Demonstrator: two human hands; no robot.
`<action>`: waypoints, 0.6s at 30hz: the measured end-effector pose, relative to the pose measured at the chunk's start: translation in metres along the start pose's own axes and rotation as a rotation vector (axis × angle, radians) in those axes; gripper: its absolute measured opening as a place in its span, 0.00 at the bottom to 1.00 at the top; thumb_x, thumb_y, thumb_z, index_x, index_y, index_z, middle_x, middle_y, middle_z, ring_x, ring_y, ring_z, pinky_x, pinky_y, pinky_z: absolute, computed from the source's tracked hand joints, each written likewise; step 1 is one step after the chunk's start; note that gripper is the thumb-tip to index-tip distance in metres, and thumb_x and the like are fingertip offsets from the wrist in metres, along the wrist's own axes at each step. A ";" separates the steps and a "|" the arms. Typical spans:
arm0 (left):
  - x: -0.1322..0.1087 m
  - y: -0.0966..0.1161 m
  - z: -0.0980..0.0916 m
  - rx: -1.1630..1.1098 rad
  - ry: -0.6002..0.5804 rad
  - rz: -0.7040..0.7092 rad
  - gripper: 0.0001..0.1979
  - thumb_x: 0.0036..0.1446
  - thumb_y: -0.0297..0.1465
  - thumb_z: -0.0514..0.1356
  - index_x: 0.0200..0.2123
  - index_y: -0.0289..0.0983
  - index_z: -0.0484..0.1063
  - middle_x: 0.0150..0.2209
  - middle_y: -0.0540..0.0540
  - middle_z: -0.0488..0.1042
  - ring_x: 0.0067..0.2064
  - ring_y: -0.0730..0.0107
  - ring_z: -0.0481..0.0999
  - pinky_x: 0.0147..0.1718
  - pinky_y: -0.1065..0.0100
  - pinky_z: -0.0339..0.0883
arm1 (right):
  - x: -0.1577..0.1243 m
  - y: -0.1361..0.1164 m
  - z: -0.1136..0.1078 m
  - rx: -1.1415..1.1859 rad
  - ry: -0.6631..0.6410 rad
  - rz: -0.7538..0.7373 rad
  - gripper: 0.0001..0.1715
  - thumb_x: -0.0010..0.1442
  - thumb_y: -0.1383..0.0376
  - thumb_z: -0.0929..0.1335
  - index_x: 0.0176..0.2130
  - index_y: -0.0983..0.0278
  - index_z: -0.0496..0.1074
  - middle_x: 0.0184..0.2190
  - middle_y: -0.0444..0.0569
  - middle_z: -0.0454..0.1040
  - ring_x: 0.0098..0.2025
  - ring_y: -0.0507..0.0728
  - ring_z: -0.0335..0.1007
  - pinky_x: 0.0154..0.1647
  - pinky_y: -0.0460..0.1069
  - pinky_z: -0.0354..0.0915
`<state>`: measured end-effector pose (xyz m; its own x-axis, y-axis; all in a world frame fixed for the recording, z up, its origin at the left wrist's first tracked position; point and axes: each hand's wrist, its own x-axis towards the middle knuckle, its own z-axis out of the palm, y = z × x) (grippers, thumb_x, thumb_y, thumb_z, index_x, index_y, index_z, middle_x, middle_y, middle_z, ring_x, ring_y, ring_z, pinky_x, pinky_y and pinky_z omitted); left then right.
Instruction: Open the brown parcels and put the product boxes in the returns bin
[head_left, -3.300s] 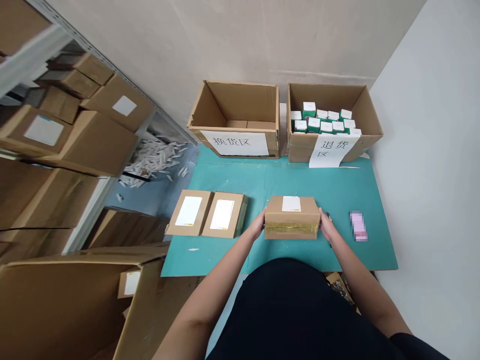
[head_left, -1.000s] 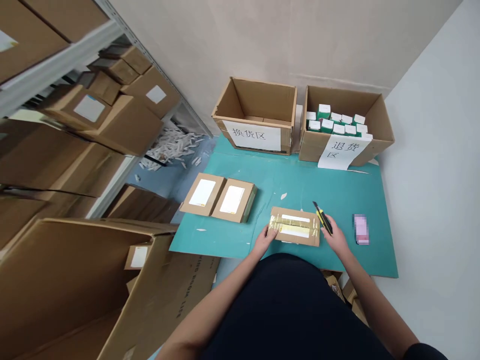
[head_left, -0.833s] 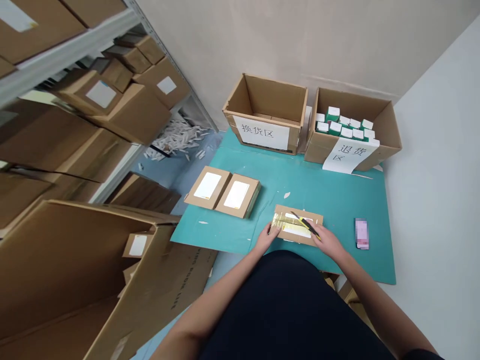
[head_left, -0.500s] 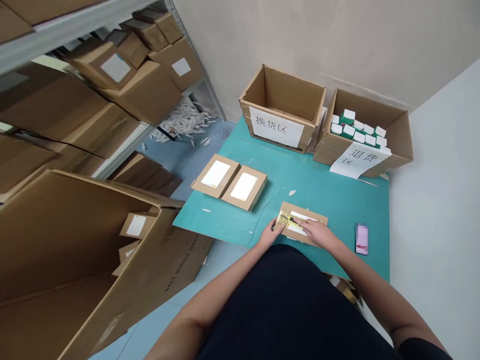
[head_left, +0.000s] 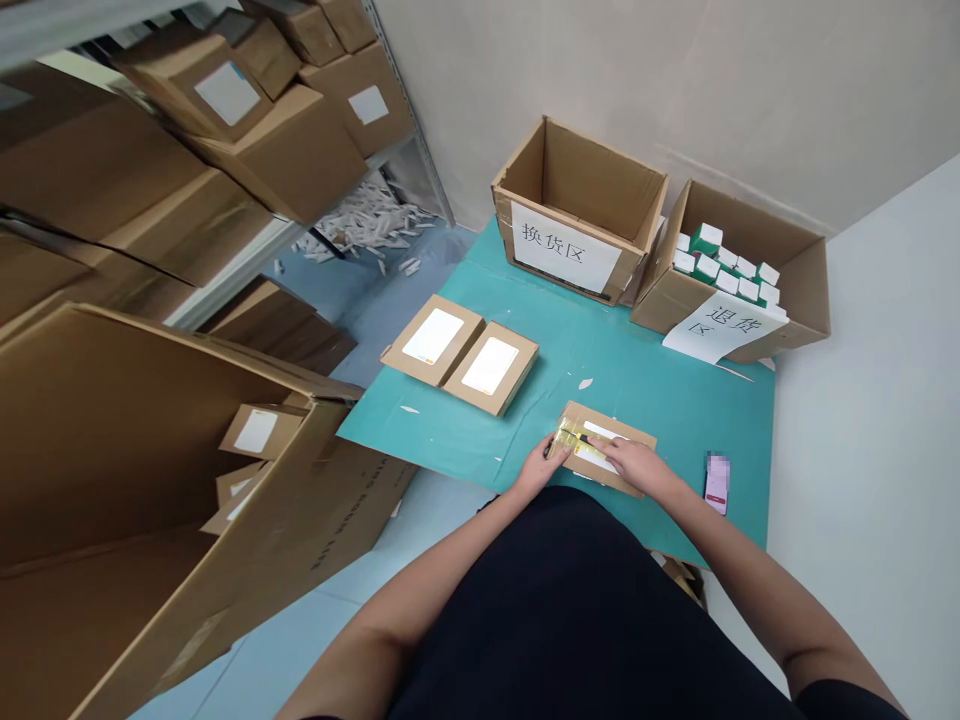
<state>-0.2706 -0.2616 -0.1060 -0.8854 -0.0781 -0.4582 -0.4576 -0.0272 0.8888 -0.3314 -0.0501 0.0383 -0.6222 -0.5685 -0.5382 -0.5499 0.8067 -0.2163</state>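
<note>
The right hand (head_left: 636, 463) is closed tight on a yellow knife (head_left: 586, 443), and the knife's tip is on the tape (head_left: 568, 434) of a box (head_left: 621, 458). The box lies on a green mat (head_left: 637, 390). The left hand (head_left: 535, 468) rests on the box's end, fingers a little apart. A blurred pink thing (head_left: 717, 483) lies nearby.

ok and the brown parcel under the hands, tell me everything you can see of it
The parcel is a flat, rectangular box of brown cardboard, lying on its broad face near the front edge of a teal mat. Shiny yellowish tape covers the end on the person's left, and a white label lies on top. The left hand touches the taped end. The right hand lies over the top, with a yellow-and-black utility knife at the tape.
</note>
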 end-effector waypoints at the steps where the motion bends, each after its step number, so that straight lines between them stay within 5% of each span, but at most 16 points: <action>1: 0.000 0.000 0.000 0.003 -0.009 0.003 0.31 0.52 0.44 0.66 0.57 0.36 0.74 0.55 0.38 0.78 0.57 0.47 0.76 0.59 0.51 0.67 | 0.000 0.000 -0.001 0.000 -0.003 -0.001 0.32 0.72 0.65 0.57 0.71 0.46 0.53 0.47 0.52 0.75 0.45 0.60 0.74 0.43 0.49 0.63; 18: -0.001 -0.003 0.003 0.005 0.017 0.000 0.31 0.53 0.44 0.66 0.57 0.33 0.73 0.56 0.37 0.77 0.58 0.46 0.75 0.62 0.49 0.65 | 0.000 0.006 0.005 -0.031 -0.015 -0.033 0.38 0.68 0.72 0.58 0.71 0.45 0.54 0.50 0.53 0.74 0.45 0.61 0.73 0.45 0.50 0.62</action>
<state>-0.2689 -0.2585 -0.1085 -0.8839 -0.0951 -0.4580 -0.4581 -0.0221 0.8886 -0.3319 -0.0448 0.0329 -0.5953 -0.5916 -0.5437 -0.5869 0.7823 -0.2087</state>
